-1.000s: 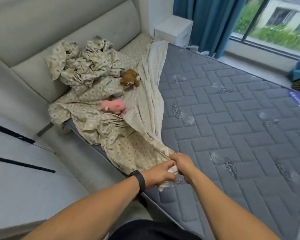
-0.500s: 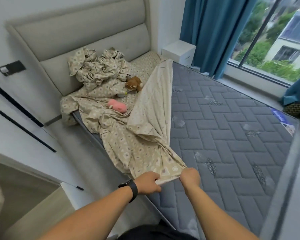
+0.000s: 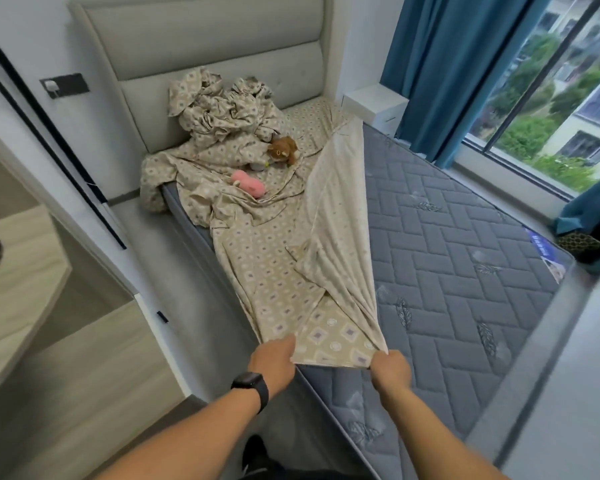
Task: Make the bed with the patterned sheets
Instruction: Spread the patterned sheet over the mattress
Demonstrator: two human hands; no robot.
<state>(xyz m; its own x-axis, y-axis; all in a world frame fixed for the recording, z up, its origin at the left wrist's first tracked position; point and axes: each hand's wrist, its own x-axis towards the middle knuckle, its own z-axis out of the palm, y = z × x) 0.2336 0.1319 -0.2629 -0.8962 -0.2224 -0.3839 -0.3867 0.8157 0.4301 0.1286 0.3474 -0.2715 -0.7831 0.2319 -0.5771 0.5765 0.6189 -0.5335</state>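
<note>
The patterned sheet (image 3: 274, 271), beige with small diamond motifs, lies rumpled along the mattress's (image 3: 465, 271) left edge, one side folded over showing its paler back. The left hand (image 3: 273, 358) and right hand (image 3: 390, 367) each pinch its near hem at the mattress's near-left corner

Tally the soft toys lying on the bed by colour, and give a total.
Brown: 1, the brown soft toy, beside the crumpled bedding.
Pink: 1, the pink soft toy, on the patterned sheet.
Total: 2
</note>
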